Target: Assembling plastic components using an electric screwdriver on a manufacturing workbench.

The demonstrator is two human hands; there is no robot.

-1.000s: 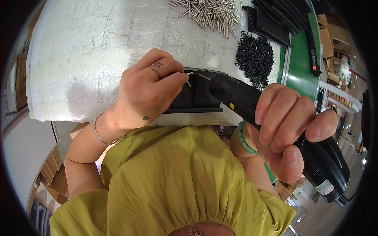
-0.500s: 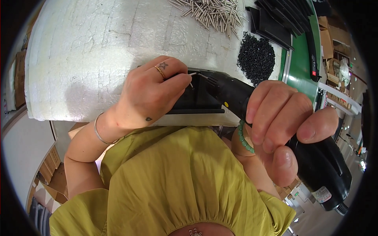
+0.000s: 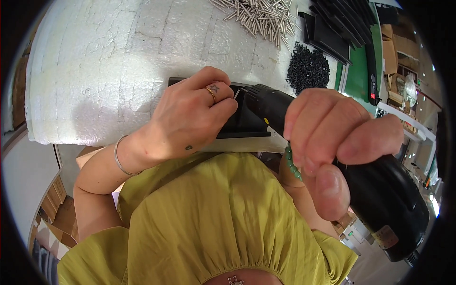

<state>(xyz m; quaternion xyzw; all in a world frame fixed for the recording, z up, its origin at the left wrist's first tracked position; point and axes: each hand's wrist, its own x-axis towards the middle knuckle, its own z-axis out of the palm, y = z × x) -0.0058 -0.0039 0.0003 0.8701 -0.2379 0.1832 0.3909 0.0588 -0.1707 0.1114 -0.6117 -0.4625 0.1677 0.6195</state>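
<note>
At the near edge of the padded table, my left hand is closed in a pinch over a black panel-like part. A thin silver pin shows at its fingertips; the hand covers much of the part. My right hand wraps round a black electric screwdriver. The tool slants down to the left, its nose beside the pinched fingers and over the black part. Where the bit touches is too small to make out.
White foam sheeting covers the table. Beyond my hands lie a heap of silver pins, a pile of small black screws and stacked black panels. A green surface borders the right side.
My left hand has shifted slightly right along the black part. The screwdriver and right hand have moved a little left, bringing the tool's nose closer to the left fingertips.
</note>
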